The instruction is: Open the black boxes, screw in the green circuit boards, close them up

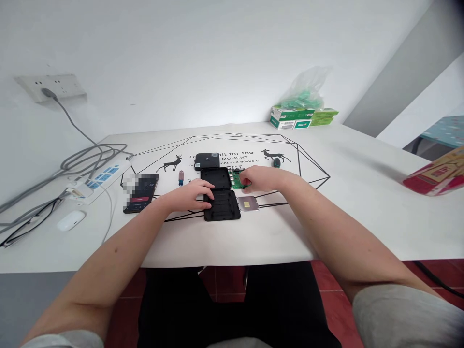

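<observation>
My left hand [192, 195] has its fingers spread, the tips resting on the left edges of two black plastic case halves [222, 208]. One half lies nearer me with ribs showing inside, and the other sits just beyond it. At their right, my right hand [259, 179] is closed with curled fingers at the right side of a green circuit board [236, 180], partly covering it. A silvery metal plate [249, 203] with a pale yellowish square lies below the board. Behind the halves rests a black box-shaped device [207, 161] with small labels.
A small screwdriver [181, 178] and a phone [142, 193] lie to the left. Farther left are a power strip [105, 179], tangled cables, a white earbud-like case [71, 220] and glasses [27, 224]. A dark rounded object [277, 163] is right; green boxes [293, 114] stand behind.
</observation>
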The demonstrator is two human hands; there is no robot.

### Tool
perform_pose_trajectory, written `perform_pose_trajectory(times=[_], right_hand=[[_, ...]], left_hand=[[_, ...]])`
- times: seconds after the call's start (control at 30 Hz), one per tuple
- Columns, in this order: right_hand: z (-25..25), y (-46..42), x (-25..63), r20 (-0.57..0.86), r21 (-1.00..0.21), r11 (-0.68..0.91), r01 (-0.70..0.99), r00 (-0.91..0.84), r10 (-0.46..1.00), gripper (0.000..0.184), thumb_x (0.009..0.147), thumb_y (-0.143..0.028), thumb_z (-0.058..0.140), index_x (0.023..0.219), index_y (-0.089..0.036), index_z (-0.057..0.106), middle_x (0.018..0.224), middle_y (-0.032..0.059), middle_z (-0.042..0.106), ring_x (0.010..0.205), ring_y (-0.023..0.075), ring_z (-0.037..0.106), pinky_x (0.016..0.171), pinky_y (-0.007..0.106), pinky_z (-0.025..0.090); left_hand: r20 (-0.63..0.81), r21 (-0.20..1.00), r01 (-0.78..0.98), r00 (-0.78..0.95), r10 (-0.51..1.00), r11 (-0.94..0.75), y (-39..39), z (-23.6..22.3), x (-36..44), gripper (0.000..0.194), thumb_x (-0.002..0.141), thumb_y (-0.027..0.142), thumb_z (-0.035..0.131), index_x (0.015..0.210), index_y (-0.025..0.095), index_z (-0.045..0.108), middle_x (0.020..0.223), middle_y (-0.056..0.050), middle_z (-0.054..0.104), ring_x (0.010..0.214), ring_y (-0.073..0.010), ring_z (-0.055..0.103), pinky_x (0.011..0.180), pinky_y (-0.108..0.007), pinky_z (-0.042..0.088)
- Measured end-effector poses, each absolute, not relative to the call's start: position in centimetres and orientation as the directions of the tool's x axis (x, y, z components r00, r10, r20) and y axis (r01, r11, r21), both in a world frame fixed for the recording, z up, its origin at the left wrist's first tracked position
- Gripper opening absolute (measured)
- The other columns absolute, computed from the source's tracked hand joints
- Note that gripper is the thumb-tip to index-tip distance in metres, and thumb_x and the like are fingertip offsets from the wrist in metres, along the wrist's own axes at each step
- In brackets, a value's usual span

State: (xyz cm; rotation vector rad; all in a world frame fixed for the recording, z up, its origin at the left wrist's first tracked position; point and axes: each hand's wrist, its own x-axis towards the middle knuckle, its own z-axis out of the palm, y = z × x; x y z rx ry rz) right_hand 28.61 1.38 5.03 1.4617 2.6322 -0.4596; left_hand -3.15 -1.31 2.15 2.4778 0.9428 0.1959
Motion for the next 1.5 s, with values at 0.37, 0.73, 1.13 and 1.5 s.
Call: perform_pose_trajectory(times=[0.37,0.73,1.13,1.5], right_hand=[[3.9,2.7,29.4,-0.205,-0.398,0.475,0.785,-0.58,0.788,0.002,0.078,-0.024,0.072,0.08,-0.024,0.072,0.088,0.0027,0.075,0.077,0.0203,0.065,0.073,0.033,0.05],[4.0,3.2,29.7,0.058,-0.383,0.568,0.728,-0.595,0.802,0.004,0.079,-0.018,0.065,0.077,-0.021,0.064,0.112,0.012,0.074,0.108,0.029,0.067,0.1,0.041,0.051],[3.7,2.0,27.4,0.157,-0.788,0.293,0.542,-0.282,0.946,0.014,0.108,-0.037,0.045,0.097,-0.027,0.045,0.136,0.0158,0.073,0.137,0.0277,0.065,0.104,0.042,0.055],[0.3,-1.3,20.6,0.231,-0.519,0.571,0.636,-0.539,0.81,0.012,0.102,-0.015,0.04,0.096,-0.026,0.043,0.119,0.0167,0.07,0.116,0.0305,0.064,0.105,0.051,0.049]], left_hand=[[-0.011,0.475,0.579,0.757,0.653,-0.663,-1.0,1.7,-3.4,0.049,0.097,0.073,0.066,0.111,0.029,0.082,0.156,-0.012,0.064,0.147,-0.037,0.056,0.119,-0.054,0.052],[0.204,0.367,0.618,0.676,0.708,-0.695,-0.7,2.0,-3.6,0.035,0.101,0.054,0.06,0.114,0.026,0.077,0.137,-0.013,0.073,0.135,-0.0346,0.064,0.117,-0.055,0.051],[0.167,0.247,0.758,0.581,0.797,-0.604,1.3,0.7,-4.2,0.047,0.101,0.054,0.057,0.129,0.02,0.075,0.14,-0.016,0.074,0.139,-0.0391,0.061,0.12,-0.06,0.046],[0.223,0.258,0.723,0.601,0.768,-0.641,2.1,0.2,-4.4,0.044,0.102,0.062,0.06,0.113,0.025,0.083,0.131,-0.013,0.078,0.129,-0.0366,0.066,0.115,-0.055,0.05]])
